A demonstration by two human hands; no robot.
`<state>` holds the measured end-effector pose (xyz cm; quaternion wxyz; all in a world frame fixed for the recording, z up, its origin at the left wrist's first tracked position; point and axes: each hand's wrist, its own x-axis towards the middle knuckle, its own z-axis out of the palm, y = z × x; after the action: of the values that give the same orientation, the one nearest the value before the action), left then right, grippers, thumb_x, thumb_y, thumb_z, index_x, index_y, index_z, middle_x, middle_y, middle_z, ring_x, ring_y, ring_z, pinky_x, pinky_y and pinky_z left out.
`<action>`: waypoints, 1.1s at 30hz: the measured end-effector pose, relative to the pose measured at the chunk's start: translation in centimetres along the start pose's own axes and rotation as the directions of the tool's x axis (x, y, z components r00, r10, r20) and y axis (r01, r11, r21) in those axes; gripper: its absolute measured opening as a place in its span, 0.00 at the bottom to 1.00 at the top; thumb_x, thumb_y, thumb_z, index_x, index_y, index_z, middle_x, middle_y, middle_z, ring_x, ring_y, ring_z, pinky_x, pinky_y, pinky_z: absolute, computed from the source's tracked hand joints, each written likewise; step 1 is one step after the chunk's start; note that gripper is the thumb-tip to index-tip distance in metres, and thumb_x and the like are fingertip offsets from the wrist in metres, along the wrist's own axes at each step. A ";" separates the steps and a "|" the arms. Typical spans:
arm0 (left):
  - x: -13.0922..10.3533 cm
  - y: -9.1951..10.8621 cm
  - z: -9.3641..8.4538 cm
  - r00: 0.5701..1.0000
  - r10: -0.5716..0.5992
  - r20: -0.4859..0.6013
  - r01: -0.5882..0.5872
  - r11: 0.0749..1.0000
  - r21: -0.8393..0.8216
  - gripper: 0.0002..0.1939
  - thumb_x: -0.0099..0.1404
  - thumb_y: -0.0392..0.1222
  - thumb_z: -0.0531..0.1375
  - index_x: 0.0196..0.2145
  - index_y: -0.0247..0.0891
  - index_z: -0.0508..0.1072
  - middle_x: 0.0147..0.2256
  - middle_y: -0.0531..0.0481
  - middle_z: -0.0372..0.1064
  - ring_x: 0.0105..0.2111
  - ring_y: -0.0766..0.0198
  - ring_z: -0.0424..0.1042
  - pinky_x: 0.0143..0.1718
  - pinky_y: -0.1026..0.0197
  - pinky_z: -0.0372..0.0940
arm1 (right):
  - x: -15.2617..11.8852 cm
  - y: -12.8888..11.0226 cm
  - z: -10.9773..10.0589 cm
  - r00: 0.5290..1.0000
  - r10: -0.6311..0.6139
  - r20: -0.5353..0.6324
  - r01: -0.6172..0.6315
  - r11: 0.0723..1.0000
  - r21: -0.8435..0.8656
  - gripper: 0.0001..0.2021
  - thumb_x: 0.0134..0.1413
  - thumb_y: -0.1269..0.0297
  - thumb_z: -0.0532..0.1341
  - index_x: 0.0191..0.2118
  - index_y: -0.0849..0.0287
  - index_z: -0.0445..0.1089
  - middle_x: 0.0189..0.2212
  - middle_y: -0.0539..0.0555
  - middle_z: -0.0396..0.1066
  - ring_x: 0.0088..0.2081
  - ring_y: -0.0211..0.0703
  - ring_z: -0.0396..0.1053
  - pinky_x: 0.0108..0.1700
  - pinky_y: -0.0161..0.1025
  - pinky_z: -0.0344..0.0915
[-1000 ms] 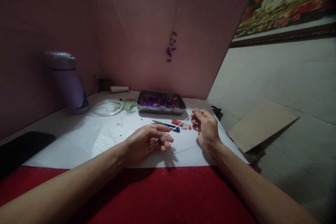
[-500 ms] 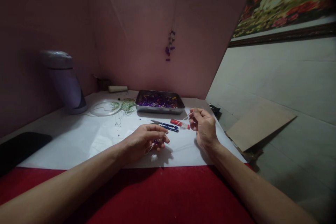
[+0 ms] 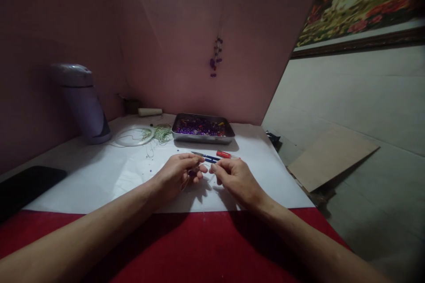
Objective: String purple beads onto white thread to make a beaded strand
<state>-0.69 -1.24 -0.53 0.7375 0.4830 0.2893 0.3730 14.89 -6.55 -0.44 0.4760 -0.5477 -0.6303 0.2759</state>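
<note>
Cord (image 3: pixel 207 165) drawn straight a half second ago now bows slackly between a person's left hand (image 3: pixel 172 174) and right hand (image 3: pixel 237 179) above a white-covered tabletop (image 3: pixel 83 190). The right has come in from farther out to rest just beside the left, its thumb and forefinger pinched together, apparently on the cord, though the fine strand is hard to make out there. The left, nearly unmoved, grasps a small bead cluster (image 3: pixel 191 173) in its curled fingers, a thin loop (image 3: pixel 183 185) hanging below. With the tension gone, the pull on the cord looks to have eased off while the beadwork remains secured in the left. Blue-handled snips (image 3: pixel 210 159) and a red-handled tool (image 3: pixel 223 154) lie just beyond; farther back sits a metal tray (image 3: pixel 202 139) of loose purple beads (image 3: pixel 199 128).
</note>
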 end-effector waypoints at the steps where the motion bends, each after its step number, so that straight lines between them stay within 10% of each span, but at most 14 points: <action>1: 0.0 0.0 0.1 1.000 0.010 -0.004 -0.010 1.000 -0.005 0.05 0.58 0.30 0.55 0.34 0.28 0.68 0.27 0.43 0.69 0.21 0.69 0.66 0.21 0.67 0.60 | 0.0 0.2 0.3 0.994 0.077 0.075 -0.081 0.995 0.055 0.13 0.49 0.65 0.58 0.17 0.60 0.67 0.11 0.47 0.60 0.15 0.32 0.54 0.17 0.30 0.47; 6: -0.5 0.3 0.8 0.998 0.059 0.004 -0.059 0.998 0.008 0.08 0.57 0.29 0.55 0.37 0.29 0.66 0.25 0.45 0.69 0.21 0.68 0.66 0.21 0.67 0.59 | 0.0 0.8 1.0 0.911 0.299 0.283 -0.402 0.794 0.456 0.14 0.51 0.57 0.57 0.22 0.61 0.66 0.13 0.45 0.58 0.12 0.28 0.46 0.11 0.27 0.41; 11: -0.9 -0.1 1.2 0.994 0.081 0.078 -0.087 0.993 0.081 0.16 0.56 0.35 0.59 0.43 0.33 0.64 0.27 0.48 0.69 0.22 0.67 0.67 0.23 0.65 0.59 | 0.0 0.6 0.8 0.939 0.274 0.210 -0.340 0.634 0.695 0.14 0.47 0.55 0.63 0.33 0.62 0.69 0.20 0.46 0.61 0.17 0.26 0.52 0.13 0.24 0.42; 19: -0.7 -0.7 1.0 0.989 0.057 0.137 -0.078 0.985 0.154 0.18 0.56 0.42 0.60 0.43 0.34 0.63 0.26 0.48 0.70 0.22 0.67 0.67 0.23 0.64 0.59 | 0.1 0.7 0.9 0.945 0.284 0.165 -0.316 0.648 0.693 0.11 0.44 0.59 0.65 0.28 0.60 0.66 0.16 0.44 0.60 0.15 0.27 0.50 0.15 0.26 0.41; 26: -0.4 -0.8 0.7 0.994 0.037 0.107 -0.070 0.944 0.322 0.17 0.57 0.42 0.58 0.44 0.34 0.63 0.26 0.49 0.70 0.20 0.67 0.65 0.23 0.64 0.59 | 0.7 0.0 0.1 0.963 0.261 0.070 -0.208 0.548 0.810 0.08 0.45 0.62 0.65 0.29 0.60 0.66 0.30 0.51 0.71 0.30 0.34 0.67 0.32 0.31 0.62; 33: -1.0 -1.2 0.3 0.943 0.262 0.207 -0.332 0.670 0.664 0.11 0.61 0.37 0.53 0.42 0.37 0.68 0.24 0.52 0.68 0.24 0.65 0.64 0.29 0.63 0.57 | 1.7 0.5 -0.7 0.962 0.272 0.022 -0.152 0.467 0.871 0.09 0.45 0.62 0.66 0.29 0.60 0.66 0.20 0.45 0.62 0.21 0.31 0.58 0.28 0.31 0.61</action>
<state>-0.63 -2.52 -1.45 0.4462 0.7799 0.2894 0.3300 15.83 -4.94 -0.04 0.6846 -0.3240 -0.3037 0.5781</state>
